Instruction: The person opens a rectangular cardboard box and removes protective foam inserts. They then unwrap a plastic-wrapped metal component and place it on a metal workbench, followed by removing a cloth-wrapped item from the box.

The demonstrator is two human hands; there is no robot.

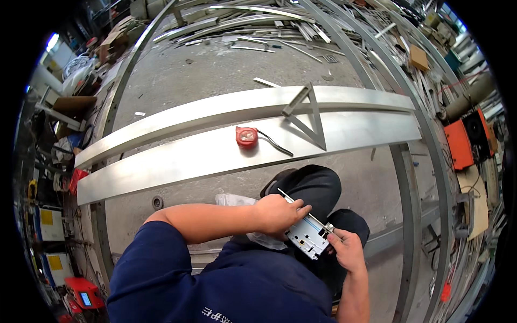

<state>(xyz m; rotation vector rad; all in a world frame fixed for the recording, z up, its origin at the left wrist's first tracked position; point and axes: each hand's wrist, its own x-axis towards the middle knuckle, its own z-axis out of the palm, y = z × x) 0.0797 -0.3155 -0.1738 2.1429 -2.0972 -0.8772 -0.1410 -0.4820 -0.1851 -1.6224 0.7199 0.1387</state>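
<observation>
A flat silver metal plate-like part [307, 240] with slots, holes and a blue stripe is held over my lap. My left hand [279, 213] is closed on its upper left edge, fingers lying across the top. My right hand [347, 250] pinches its right end, thumb beside a small shiny metal fitting [328, 228]. What the fingers underneath do is hidden. Ahead of my knees, a red tape measure [247, 138] with a black strap rests on the near wide aluminium bar [183, 163]. To its right stands a metal triangle square [318, 121], across the two bars.
A second aluminium bar [177, 121] lies behind the near one, both on a steel frame [406, 177]. Clear plastic film [235, 199] is beside my left forearm. Metal offcuts [253, 24] pile up at the far side. An orange machine [460, 144] stands at right, a red device [84, 293] at lower left.
</observation>
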